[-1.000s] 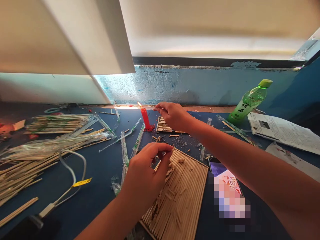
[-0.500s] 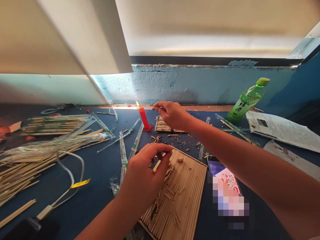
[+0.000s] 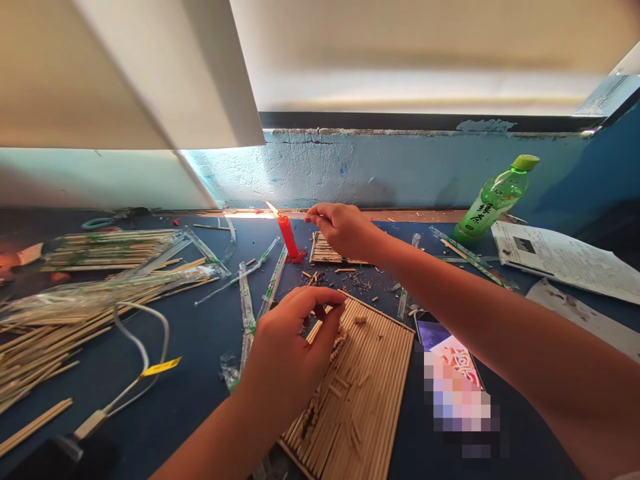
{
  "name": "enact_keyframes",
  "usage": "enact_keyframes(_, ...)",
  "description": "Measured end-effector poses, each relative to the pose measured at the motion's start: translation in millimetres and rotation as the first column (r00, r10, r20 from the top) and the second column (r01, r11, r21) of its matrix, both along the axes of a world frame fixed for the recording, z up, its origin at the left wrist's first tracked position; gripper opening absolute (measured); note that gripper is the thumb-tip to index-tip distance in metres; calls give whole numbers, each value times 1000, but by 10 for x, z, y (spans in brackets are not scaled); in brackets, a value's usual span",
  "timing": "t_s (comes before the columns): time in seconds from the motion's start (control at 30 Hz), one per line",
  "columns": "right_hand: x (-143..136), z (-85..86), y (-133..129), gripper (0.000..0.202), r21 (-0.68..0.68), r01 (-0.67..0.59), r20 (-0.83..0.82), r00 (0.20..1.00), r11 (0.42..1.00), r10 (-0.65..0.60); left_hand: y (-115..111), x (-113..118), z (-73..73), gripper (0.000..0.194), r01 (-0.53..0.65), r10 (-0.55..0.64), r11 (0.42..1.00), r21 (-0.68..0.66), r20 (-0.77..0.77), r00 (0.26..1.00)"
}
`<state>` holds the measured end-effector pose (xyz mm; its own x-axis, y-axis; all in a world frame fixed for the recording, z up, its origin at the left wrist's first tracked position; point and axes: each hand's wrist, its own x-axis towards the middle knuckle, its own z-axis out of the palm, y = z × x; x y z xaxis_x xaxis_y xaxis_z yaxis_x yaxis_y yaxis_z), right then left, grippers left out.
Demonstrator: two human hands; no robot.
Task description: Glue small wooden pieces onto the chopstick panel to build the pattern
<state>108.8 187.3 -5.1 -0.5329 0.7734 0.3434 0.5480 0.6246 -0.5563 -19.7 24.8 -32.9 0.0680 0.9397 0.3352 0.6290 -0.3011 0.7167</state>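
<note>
My left hand is held over a flat panel of wooden sticks, thumb and forefinger pinched together. Whatever is in that pinch, if anything, is too small to make out. Short stick pieces lie on the panel, along with a row of small bits partly behind the hand. Further off, my right hand is also pinched, just right of a lit red candle and apart from it. Its fingertips may hold something tiny that I cannot identify. Below this hand lies a smaller stick panel, partly covered.
Loose sticks and plastic-wrapped sticks fill the left side. A white cable loops nearby. Plastic wrappers lie near the candle. On the right are a phone, a green tea bottle and papers.
The candle flame leans further left than before. Both hands stay almost where they were, still pinched.
</note>
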Motion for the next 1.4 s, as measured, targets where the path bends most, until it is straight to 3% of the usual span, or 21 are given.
enact_keyframes(0.3, 36, 22, -32, 31, -8, 19, -14, 1000, 1000, -19, 4, -6, 8, 12, 0, 1, 1000, -11, 16, 1000)
enact_keyframes(0.47, 340, 57, -254, 31, -176, 61, -169, 981, 982, -92, 43, -20, -1, 6, -47, 51, 997, -62, 64, 997)
enact_keyframes(0.57, 621, -8, -473, 32, -361, 65, -258, 952, 930, -166, 65, -22, -10, 7, -57, 75, 991, -124, 148, 986)
enact_keyframes(0.73, 996, -272, -861, 31, -621, 23, -296, 919, 784, -261, 113, -31, -38, 15, -78, 133, 981, -176, 327, 936)
enact_keyframes(0.9, 1106, -467, -1055, 30, -665, 47, -252, 926, 745, -283, 149, -44, -58, 18, -105, 197, 970, -220, 454, 869)
enact_keyframes(1.23, 1051, -487, -1037, 34, -703, -21, -296, 918, 711, -266, 181, -47, -56, 17, -157, 244, 962, -222, 450, 859)
enact_keyframes(1.4, 1046, -531, -899, 34, -806, -74, -376, 831, 588, -411, 183, -52, -51, 18, -140, 233, 963, -230, 447, 864)
